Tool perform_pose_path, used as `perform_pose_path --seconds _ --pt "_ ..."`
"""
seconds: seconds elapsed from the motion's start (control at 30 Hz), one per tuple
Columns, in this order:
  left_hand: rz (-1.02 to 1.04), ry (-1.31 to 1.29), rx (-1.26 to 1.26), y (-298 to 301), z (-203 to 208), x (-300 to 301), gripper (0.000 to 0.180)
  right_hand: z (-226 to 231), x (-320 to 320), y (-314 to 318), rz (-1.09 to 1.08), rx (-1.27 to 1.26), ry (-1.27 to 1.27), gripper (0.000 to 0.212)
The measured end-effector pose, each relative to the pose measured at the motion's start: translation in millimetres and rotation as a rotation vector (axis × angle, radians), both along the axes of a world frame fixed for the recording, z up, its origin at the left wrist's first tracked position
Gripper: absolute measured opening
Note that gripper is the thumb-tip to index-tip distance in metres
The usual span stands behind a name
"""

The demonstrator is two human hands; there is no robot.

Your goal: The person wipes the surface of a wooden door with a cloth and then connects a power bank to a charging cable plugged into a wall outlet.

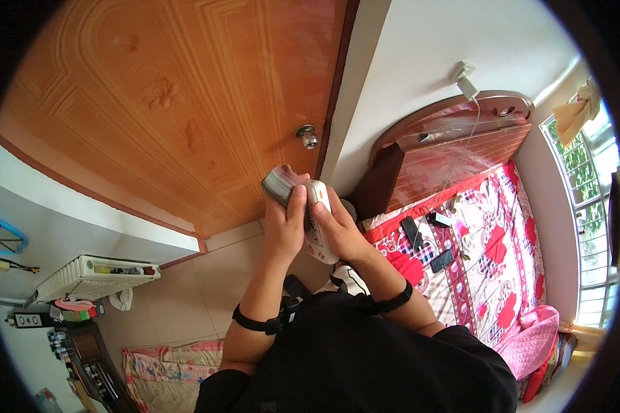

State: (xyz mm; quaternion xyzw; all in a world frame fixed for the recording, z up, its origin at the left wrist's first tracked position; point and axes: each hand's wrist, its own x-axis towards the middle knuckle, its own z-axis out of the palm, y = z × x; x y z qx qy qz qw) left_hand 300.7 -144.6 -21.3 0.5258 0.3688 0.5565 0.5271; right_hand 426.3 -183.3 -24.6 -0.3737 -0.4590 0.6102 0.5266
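Left hand [286, 227] and right hand [341, 234] are held close together in front of the body, the left one gripping a folded cloth [280, 182] and the right one closed around a white handheld device [317, 242]. The device sits between the two palms, its long side pointing away from the person; the right thumb lies across its face, and the cloth sticks out past the left fingers, just beside the device's far end. That far end is rounded and white with a small orange patch; the middle looks darker and is partly covered by the hands, and the near end is white again with small reddish marks. The cloth is striped in muted grey, green and pink. Black straps [258, 322] circle both forearms, above a black shirt [365, 365]. Farther down, a patterned mat [172, 375] lies on the tiled floor [200, 296]. To the right, a bed [496, 244] with a red, pink and white spread carries two dark phones [412, 233], set against a reddish-brown headboard [455, 168]. Beyond the hands stands an orange-brown carved door [186, 103] with a metal knob [308, 136]; at far right is a barred window [596, 220].
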Motion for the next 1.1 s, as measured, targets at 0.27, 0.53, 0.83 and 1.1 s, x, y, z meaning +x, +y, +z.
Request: perform_pose_path --seconds 0.27,0.53,0.83,1.1 --pt "0.223 0.122 -0.099 -1.1 24.0 6.7 0.039 7.4 -8.2 -7.2 -0.022 0.040 -0.095 0.052" --pt "0.145 0.381 -0.303 18.2 22.8 -15.8 0.038 15.4 9.6 -11.0 0.279 -0.215 0.353 0.063" --pt "0.090 0.080 -0.239 0.2 12.6 -35.4 0.033 -4.4 8.1 -10.5 0.361 -0.337 0.916 0.065" --pt "0.008 0.160 0.006 -18.5 14.2 -37.8 0.042 -25.3 19.1 -11.8 0.464 -0.383 0.930 0.059"
